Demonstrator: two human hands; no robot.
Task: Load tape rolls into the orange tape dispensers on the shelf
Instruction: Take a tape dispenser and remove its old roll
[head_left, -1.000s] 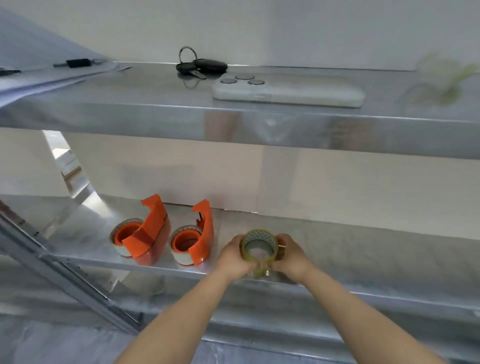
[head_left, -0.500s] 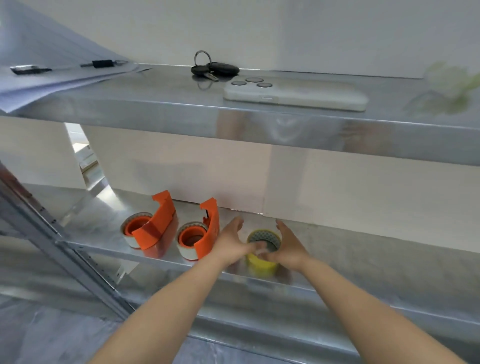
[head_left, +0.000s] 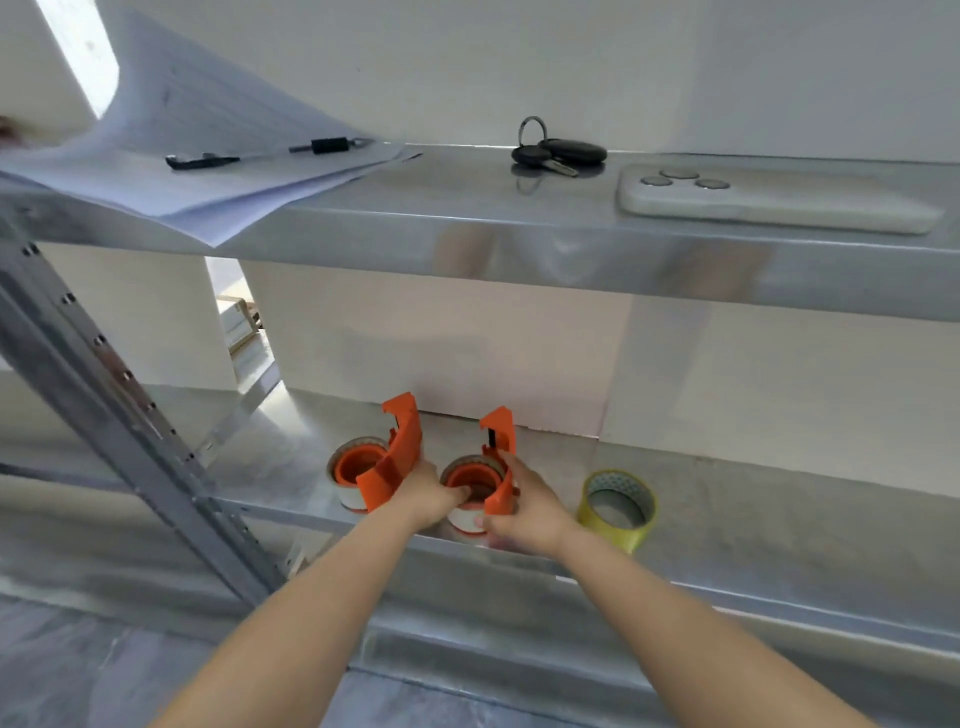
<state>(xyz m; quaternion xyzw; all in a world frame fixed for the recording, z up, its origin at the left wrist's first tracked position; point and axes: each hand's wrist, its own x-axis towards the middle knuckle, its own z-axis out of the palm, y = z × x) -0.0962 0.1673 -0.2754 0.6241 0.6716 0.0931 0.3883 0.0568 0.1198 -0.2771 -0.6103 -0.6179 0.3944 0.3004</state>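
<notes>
My left fingers curled over the orange hub of the right-hand dispenser; right fingers clasped its orange frame from the other side. Both hands had come off the yellow tape roll, which a moment earlier sat between my palms and now lay flat on the lower shelf, just right of my right hand. Likely picking up this dispenser next. The left-hand dispenser stood untouched beside it. Bare metal shelving against a white wall; above: papers, keys, a phone
</notes>
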